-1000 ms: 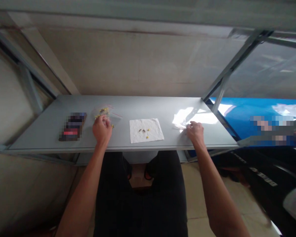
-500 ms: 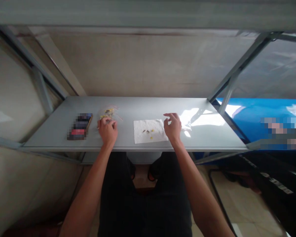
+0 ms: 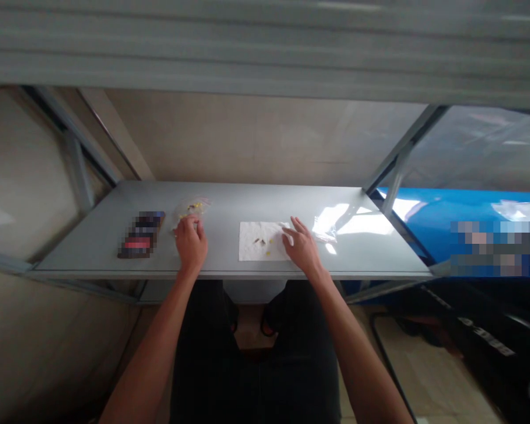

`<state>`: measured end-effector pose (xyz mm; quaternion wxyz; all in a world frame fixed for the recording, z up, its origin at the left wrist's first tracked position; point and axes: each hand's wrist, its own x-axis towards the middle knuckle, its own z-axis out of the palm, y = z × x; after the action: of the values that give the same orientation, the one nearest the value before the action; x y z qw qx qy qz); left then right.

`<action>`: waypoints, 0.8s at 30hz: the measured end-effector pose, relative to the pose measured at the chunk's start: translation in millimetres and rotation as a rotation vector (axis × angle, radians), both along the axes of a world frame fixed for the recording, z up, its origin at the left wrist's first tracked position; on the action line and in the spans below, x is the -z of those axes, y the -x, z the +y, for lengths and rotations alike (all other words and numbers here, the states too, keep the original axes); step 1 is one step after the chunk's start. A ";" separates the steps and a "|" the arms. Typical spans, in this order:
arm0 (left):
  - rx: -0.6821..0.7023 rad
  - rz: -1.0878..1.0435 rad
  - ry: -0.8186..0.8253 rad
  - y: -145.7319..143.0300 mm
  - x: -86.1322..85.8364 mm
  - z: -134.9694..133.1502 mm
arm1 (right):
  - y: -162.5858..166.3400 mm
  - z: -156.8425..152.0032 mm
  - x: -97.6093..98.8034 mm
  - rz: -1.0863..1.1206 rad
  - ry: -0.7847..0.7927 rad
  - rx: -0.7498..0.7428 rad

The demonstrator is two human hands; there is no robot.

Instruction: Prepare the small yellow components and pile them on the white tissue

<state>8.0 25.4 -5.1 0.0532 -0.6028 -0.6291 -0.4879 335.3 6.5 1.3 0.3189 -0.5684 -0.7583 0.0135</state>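
Observation:
On the grey shelf, a clear plastic bag (image 3: 199, 204) with small yellow and dark pieces in it lies at the left. My left hand (image 3: 191, 242) rests at its near edge, fingers curled together on the plastic and covering part of it. A white paper sheet (image 3: 247, 250) is spread near the middle. Several tiny pieces sit on it: dark ones (image 3: 262, 242) and yellow ones (image 3: 268, 253). At the sheet's right edge is my right hand (image 3: 301, 243), fingers apart, nothing visible in it.
A phone-like object (image 3: 141, 234), blurred out, lies left of the bag. Another clear plastic bag (image 3: 325, 229) is right of my right hand, in glare. Metal posts (image 3: 404, 154) frame the shelf (image 3: 229, 206). A blue surface (image 3: 433, 229) stands beyond on the right.
My right hand has gone from a raised, half-curled pose to spread fingers at the paper's right edge. The left hand has stayed by the bag. The view has tilted up slightly.

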 end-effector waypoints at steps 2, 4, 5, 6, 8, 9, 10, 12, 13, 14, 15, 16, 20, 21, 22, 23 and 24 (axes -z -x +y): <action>0.067 0.071 0.038 -0.7 0.4 0.4 | 3.5 -2.5 -6.6 0.038 -0.032 -0.039; 0.095 0.099 0.040 -0.8 -0.2 0.4 | 7.3 -5.7 -12.4 0.089 -0.042 -0.094; 0.101 0.097 0.022 -0.8 -0.9 0.1 | 9.4 -6.8 -15.1 0.127 -0.037 -0.112; 0.108 0.088 -0.009 -0.8 -1.9 -0.5 | 11.8 -7.2 -17.7 0.180 -0.024 -0.117; 0.154 0.072 -0.080 -2.0 -4.5 -2.8 | 17.6 -5.6 -23.3 0.335 0.041 -0.107; 0.203 0.082 -0.103 -3.7 -5.9 -4.5 | 21.2 -3.7 -26.5 0.433 0.096 -0.113; 0.264 0.109 -0.112 -6.3 -7.4 -6.3 | 25.4 -1.2 -30.0 0.531 0.158 -0.138; 0.389 0.195 -0.089 -14.9 -9.8 -10.4 | 35.3 4.1 -37.5 0.682 0.290 -0.234; 0.435 0.237 -0.067 -20.5 -10.8 -12.3 | 40.6 6.6 -41.0 0.722 0.348 -0.288; 0.465 0.274 -0.047 -26.7 -11.8 -13.9 | 45.7 8.9 -44.1 0.739 0.394 -0.336; 0.483 0.304 -0.032 -33.0 -12.8 -15.2 | 50.2 10.9 -46.4 0.737 0.427 -0.375; 0.495 0.327 -0.022 -38.8 -13.7 -16.1 | 53.9 12.8 -47.8 0.726 0.451 -0.405; 0.531 0.350 -0.029 -51.4 -17.9 -16.3 | 57.1 20.3 -44.9 0.706 0.495 -0.422; 0.531 0.340 -0.032 -51.4 -18.7 -16.0 | 56.1 22.0 -42.8 0.720 0.515 -0.414; 0.525 0.332 -0.032 -50.7 -19.3 -15.9 | 55.2 23.6 -40.7 0.736 0.537 -0.409; 0.515 0.325 -0.031 -49.4 -19.7 -16.1 | 55.1 24.9 -38.6 0.752 0.560 -0.410; 0.497 0.319 -0.029 -48.2 -19.9 -16.9 | 55.9 26.0 -36.8 0.763 0.581 -0.416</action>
<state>56.2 8.5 14.9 0.0390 -0.8067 -0.4388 -0.3938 279.4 32.4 38.1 0.3924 -0.4256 -0.6499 0.4924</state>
